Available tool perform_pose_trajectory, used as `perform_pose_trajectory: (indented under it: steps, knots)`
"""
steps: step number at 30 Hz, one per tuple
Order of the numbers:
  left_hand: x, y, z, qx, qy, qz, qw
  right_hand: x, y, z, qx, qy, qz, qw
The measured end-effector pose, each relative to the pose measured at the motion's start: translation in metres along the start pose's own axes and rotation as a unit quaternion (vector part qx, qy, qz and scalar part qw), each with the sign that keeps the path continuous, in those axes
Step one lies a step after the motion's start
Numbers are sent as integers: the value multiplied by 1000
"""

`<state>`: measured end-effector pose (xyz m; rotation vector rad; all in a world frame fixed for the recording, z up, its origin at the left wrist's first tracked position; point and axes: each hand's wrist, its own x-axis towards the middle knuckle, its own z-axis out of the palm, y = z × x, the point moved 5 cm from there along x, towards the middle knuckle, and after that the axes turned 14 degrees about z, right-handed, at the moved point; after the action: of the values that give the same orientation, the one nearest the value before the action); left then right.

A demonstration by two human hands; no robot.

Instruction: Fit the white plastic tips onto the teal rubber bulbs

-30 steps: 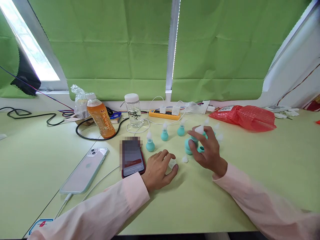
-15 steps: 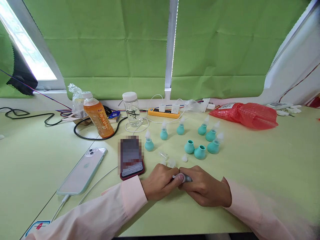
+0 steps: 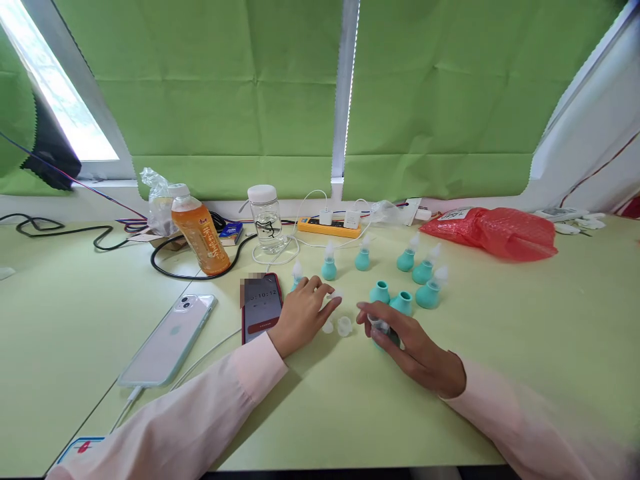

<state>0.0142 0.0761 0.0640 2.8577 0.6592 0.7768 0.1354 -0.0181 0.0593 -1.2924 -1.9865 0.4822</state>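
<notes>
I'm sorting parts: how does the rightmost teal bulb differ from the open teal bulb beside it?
The rightmost teal bulb carries a translucent nozzle; the open teal bulb has none, showing its mouth. The right hand partly hides the open teal bulb, while the rightmost teal bulb is unobstructed. Both are teal and rounded.

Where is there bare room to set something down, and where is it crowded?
Bare table lies between the red bag and right sleeve, and between that and the left sleeve near the front edge. Crowded: around the left hand, with phone, teal bulb and small clear parts.
</notes>
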Motion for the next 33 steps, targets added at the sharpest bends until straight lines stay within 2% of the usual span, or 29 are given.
perform_pose_trajectory:
  steps: [3,8,12,17,21,23,25,28,33]
  knots:
    - [-2,-2,14,109,-41,28,993,1,16,3,35,18,85,996]
    - [-3,0,27,175,-74,71,979,3,31,8,127,51,182,974]
    - [-5,1,32,179,-86,89,976,1,32,13,141,88,208,964]
    - [-7,1,35,146,-84,94,981,-6,33,17,66,153,214,962]
    - [-6,5,24,73,-38,86,993,-7,34,24,-15,114,218,969]
    - [-6,10,14,23,17,92,995,-7,34,25,-32,104,218,970]
    - [-8,20,4,-11,76,128,989,-6,33,24,-31,103,219,970]
    - [-14,38,-3,-15,122,211,970,-3,31,26,7,79,220,972]
    - [-19,52,1,44,122,279,951,-1,31,30,165,18,267,949]
